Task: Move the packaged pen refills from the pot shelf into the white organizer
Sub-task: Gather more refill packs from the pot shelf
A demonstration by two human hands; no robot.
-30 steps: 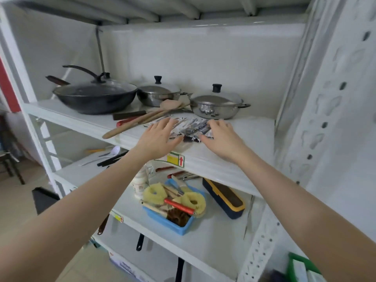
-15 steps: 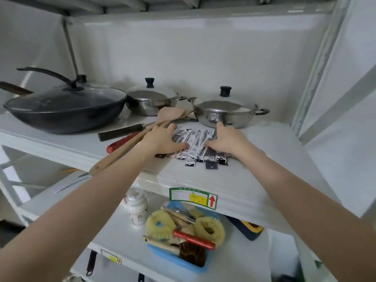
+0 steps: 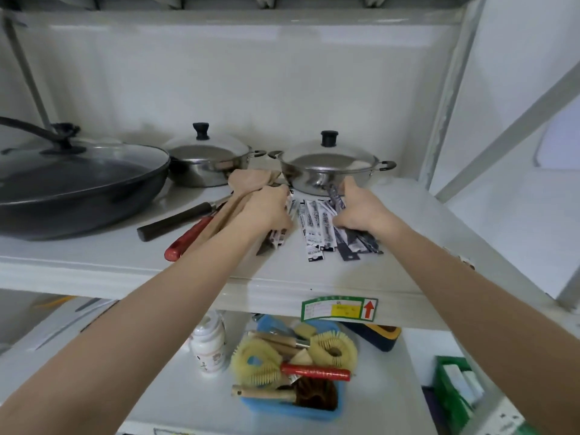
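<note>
The packaged pen refills (image 3: 317, 227) lie fanned out flat on the pot shelf (image 3: 408, 246), just in front of the right steel pot (image 3: 326, 171), so they seem to need raking into one bundle before lifting. The left hand (image 3: 266, 211) curls over the left edge of the pile, fingers bent onto a few packets, beside the wooden spatula (image 3: 238, 193) and red-handled tool (image 3: 188, 238). The right hand (image 3: 361, 211) cups the right edge, thumb raised near the pot, fingers half closed on dark packets; whether either hand grips firmly, I cannot tell. The white organizer is not in view.
</note>
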